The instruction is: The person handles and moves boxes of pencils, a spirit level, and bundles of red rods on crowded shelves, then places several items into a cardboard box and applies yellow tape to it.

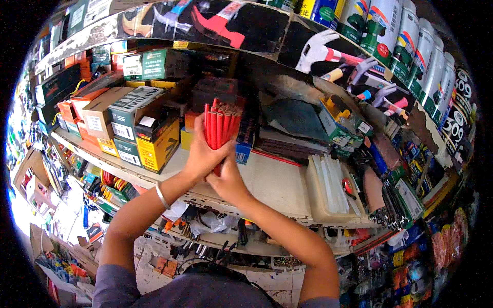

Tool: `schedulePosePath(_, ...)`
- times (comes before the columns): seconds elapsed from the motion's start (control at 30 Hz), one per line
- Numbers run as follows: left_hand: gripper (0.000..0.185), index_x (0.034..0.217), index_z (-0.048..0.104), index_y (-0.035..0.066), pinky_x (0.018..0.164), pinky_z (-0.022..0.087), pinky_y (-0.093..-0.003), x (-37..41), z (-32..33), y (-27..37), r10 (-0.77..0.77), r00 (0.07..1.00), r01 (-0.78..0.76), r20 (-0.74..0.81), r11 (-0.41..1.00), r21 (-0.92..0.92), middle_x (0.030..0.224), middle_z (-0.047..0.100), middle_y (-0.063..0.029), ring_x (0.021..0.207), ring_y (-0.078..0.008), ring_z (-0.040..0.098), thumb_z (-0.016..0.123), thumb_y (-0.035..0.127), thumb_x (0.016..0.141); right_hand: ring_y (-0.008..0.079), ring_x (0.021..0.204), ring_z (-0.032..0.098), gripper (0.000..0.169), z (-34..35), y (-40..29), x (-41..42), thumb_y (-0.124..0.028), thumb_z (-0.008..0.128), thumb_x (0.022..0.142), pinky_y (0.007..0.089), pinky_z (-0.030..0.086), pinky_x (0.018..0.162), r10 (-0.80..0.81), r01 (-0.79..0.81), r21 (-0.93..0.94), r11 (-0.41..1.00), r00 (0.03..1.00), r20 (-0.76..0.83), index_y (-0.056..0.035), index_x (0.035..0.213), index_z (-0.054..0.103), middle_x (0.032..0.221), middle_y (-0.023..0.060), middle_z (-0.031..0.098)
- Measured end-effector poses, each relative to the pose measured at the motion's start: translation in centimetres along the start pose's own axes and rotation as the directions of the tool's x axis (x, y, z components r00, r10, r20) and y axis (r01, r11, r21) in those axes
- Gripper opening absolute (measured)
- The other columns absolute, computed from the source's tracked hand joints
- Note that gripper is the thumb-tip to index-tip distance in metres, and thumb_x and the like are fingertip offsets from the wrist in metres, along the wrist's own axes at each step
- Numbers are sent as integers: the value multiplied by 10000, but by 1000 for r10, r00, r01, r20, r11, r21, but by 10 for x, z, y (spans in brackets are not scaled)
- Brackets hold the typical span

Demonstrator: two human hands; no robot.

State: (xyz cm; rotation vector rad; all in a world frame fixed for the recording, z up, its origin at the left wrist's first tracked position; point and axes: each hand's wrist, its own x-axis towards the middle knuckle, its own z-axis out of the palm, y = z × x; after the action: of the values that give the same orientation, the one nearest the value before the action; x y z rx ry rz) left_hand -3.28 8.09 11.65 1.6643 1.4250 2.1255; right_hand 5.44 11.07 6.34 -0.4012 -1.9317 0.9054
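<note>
A bundle of thin red sticks (218,125), which look like carpenter's pencils, stands nearly upright between my hands above the white shelf (269,183). My left hand (206,152) wraps the bundle from the left side; a silver bangle is on that wrist. My right hand (230,179) grips the lower part from the right, the two hands touching. The lower ends of the sticks are mostly hidden by my fingers. One more red stick (275,157) lies on the shelf behind, along the front of a dark stack of sheets (294,123).
Cardboard boxes (123,115) are stacked on the shelf at the left. A plastic tray (333,217) of whitish translucent sticks (327,184) stands at the right. Claw hammers (317,52) hang from the upper shelf's edge, and spray cans (404,50) stand above.
</note>
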Motion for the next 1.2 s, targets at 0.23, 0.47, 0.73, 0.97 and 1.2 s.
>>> schedulePosePath(0.23, 534, 1134, 444, 29, 802, 456, -311, 7, -24, -27, -83, 997, 83, 6, 985, -153, 999, 569, -90, 892, -184, 563, 686, 107, 665, 420, 1186, 377, 772, 1, -27, -13, -39, 624, 690, 402, 341, 993, -55, 95, -369, 925, 991, 119, 32, 1317, 181, 1252, 275, 329)
schedulePosePath(0.47, 411, 1030, 487, 24, 740, 472, -298, 2, -26, -19, -232, 972, 208, -27, 912, -355, 921, 584, -69, 826, -144, 561, 686, 91, 677, 343, 1129, 466, 742, 0, -24, -5, -144, 649, 757, 389, 402, 931, 19, -16, -120, 993, 1000, 21, 32, 1316, 195, 1222, 226, 411)
schedulePosePath(0.73, 278, 965, 513, 35, 657, 465, -281, -14, -34, 10, -450, 893, 376, 5, 739, -560, 833, 570, -45, 727, -142, 552, 637, 136, 738, 421, 1066, 480, 727, 8, -57, -14, -234, 554, 839, 445, 476, 792, -94, 153, -563, 812, 987, 131, 37, 1375, 143, 1242, 266, 385)
schedulePosePath(0.97, 214, 901, 503, 33, 658, 488, -299, -31, -39, 13, -616, 696, 467, 369, -2, -884, 774, 558, -69, 682, -182, 551, 578, 171, 756, 387, 984, 546, 782, -26, -120, -27, -460, 546, 829, 418, 495, 782, 21, 163, -574, 802, 954, 300, -17, 1379, 210, 1235, 211, 410)
schedulePosePath(1.2, 234, 904, 479, 31, 683, 477, -315, -52, -33, 12, -477, 675, 436, 563, -358, -825, 780, 541, -74, 690, -189, 533, 590, 176, 758, 354, 793, 631, 239, -142, -16, 10, -213, 453, 874, 453, 500, 672, 359, -141, -990, 3, 924, -131, -45, 850, 622, 818, 163, 651)
